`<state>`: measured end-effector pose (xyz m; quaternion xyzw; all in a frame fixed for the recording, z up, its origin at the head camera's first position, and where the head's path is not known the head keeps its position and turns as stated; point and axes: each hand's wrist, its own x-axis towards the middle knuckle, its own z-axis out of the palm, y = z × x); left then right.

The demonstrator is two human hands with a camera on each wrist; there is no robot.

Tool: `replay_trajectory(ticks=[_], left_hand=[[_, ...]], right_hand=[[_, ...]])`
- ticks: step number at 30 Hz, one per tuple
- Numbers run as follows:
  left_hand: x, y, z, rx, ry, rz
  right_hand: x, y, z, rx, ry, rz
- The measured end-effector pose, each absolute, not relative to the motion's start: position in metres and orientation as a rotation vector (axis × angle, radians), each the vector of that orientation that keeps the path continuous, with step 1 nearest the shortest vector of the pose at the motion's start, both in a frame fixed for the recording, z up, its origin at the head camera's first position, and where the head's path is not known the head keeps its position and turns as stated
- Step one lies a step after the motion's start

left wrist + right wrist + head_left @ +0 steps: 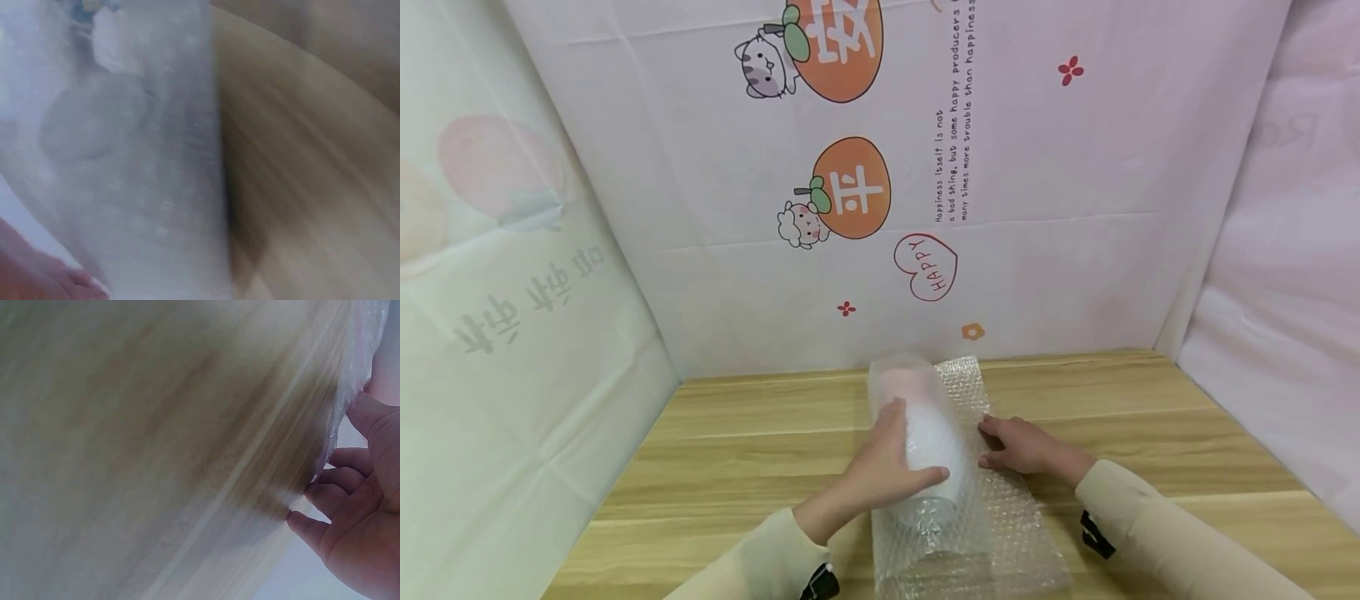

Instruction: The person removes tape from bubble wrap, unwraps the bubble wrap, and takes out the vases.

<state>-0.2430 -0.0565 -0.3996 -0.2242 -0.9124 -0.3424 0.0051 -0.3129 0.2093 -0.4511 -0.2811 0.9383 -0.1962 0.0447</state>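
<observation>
Head view: left hand [880, 475] spread over white cylinder [928, 437], right hand [1022, 447] pinching bubble wrap [1018, 529] at right; even tension should keep it snug.

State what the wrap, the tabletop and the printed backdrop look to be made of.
Wrap: clear, shiny plastic, going by its see-through sheet and small raised bubbles.
Tabletop: smooth wood or wood-look laminate; streaky grain shows, but which is unclear.
Backdrop: matte, probably thin cloth, judging by its soft creases.
</observation>
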Motion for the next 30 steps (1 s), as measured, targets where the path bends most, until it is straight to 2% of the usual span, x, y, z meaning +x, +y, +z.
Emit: replay_trajectory(ticks=[8, 15, 30], left_hand=[[-0.221, -0.047, -0.383, -0.969, -2.960, -0.741], [-0.224, -0.040, -0.378, -1.099, -2.957, -0.560], [-0.230, -0.021, -0.378, -1.086, -2.999, -0.236]], right_hand=[[-0.312, 0.210, -0.450, -0.859, 2.859, -0.614], [-0.313, 0.210, -0.451, -0.835, 2.862, -0.609], [-0.314, 0.210, -0.451, -0.832, 2.863, -0.624]])
